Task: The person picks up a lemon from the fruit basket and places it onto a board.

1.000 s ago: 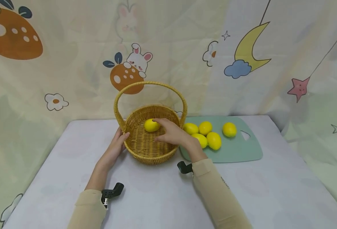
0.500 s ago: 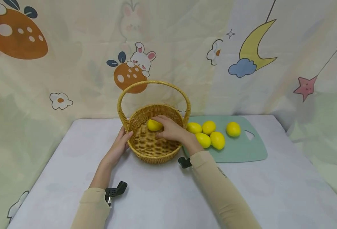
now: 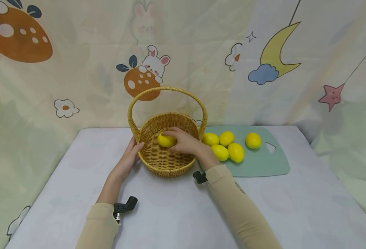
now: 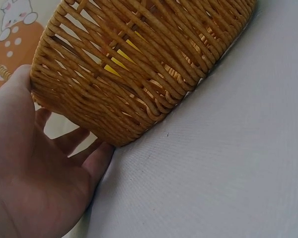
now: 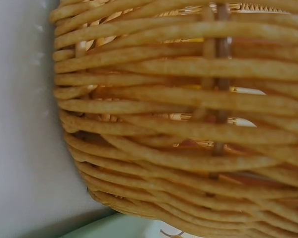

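Note:
A round wicker basket [image 3: 158,162] with a tall arched handle stands on the table. My left hand [image 3: 127,157] holds its left side, the thumb at the rim and the other fingers against the outer wall; the left wrist view shows this hand [image 4: 44,163] beside the woven wall [image 4: 124,74]. Inside the basket is one yellow lemon [image 3: 165,140]. Reaching over the right rim, my right hand [image 3: 186,141] grips that lemon, fingers over its top and thumb at its near right side. In the right wrist view the basket wall [image 5: 154,104] hides the hand.
Right of the basket lies a green cutting board [image 3: 257,166] with several lemons [image 3: 236,153] on it. Its left end is partly behind the basket and right forearm. A white cloth covers the table [image 3: 164,211]; a printed curtain [image 3: 195,52] hangs behind.
My right hand's fingers have closed in on the lemon in the basket. The lemon has shifted slightly toward the near side. My left hand stays on the basket; the whole head view has shifted a little.

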`<state>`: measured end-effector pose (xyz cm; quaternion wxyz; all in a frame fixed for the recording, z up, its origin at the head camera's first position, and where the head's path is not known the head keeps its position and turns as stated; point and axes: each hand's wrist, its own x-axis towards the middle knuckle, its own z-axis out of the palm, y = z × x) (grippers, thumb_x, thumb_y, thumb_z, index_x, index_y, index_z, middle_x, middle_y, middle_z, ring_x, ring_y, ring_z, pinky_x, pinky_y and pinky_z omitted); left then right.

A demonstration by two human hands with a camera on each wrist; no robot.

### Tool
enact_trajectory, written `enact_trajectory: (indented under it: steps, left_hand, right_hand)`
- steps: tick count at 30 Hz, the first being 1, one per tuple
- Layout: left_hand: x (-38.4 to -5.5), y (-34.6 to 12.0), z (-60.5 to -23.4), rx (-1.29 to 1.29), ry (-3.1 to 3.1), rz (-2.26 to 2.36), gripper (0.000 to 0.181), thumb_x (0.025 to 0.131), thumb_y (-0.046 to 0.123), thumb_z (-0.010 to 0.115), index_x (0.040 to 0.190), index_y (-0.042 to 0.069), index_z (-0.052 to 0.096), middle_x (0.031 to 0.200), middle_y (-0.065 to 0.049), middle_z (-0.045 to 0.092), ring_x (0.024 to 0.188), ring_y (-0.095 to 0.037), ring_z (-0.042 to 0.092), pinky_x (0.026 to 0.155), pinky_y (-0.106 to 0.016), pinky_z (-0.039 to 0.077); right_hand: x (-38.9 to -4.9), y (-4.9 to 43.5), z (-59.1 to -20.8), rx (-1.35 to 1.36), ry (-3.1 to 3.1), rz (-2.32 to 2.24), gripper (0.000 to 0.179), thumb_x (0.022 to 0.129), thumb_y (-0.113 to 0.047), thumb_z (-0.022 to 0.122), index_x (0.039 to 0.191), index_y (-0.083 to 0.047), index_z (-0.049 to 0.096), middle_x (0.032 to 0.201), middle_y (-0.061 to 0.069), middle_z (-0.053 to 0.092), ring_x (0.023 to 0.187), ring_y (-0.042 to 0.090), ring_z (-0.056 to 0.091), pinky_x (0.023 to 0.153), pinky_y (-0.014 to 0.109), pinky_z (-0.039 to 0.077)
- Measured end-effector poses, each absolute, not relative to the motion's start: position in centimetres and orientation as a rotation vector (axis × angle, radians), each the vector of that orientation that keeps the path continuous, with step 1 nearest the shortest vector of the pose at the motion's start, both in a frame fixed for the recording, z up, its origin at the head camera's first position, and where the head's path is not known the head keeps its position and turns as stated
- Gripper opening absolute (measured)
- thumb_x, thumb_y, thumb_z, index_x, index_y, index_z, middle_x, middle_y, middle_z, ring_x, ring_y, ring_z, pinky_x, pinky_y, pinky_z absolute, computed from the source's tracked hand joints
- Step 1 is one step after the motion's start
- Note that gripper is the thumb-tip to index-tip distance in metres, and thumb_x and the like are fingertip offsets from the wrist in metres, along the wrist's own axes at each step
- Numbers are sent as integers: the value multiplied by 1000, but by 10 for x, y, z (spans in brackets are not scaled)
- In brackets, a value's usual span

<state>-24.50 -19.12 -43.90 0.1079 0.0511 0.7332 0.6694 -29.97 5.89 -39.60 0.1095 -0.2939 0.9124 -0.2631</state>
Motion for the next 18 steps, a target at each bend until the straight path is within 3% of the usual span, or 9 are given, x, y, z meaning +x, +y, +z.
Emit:
enact_trajectory:
  steps: [10, 15, 18]
  left_hand:
    - [-258, -197, -460, 116, 2202, 1945, 68, 105, 47, 41, 157, 44, -3, 168, 10, 4, 153, -18, 20, 124, -49, 23]
    - [-257, -197, -457, 135, 2168, 1968, 68, 106, 42, 40, 158, 40, -3, 168, 7, 4, 153, -20, 21, 124, -49, 22]
    - [-252, -196, -450, 139, 2156, 1967, 69, 106, 40, 40, 159, 37, -4, 169, 5, 4, 154, -21, 19, 124, -50, 21]
  right_hand:
    - [-300, 56, -394, -920, 2600, -816, 63, 86, -18, 74, 144, -25, 51, 160, 6, 33, 149, 28, 30, 120, 51, 30]
    - [-301, 52, -396, -981, 2569, -832, 60, 85, -15, 75, 140, -24, 54, 154, 2, 43, 147, 26, 33, 120, 49, 30]
    - [-300, 51, -398, -985, 2552, -810, 64, 85, -14, 75, 144, -25, 51, 154, 3, 41, 146, 28, 34, 120, 50, 30]
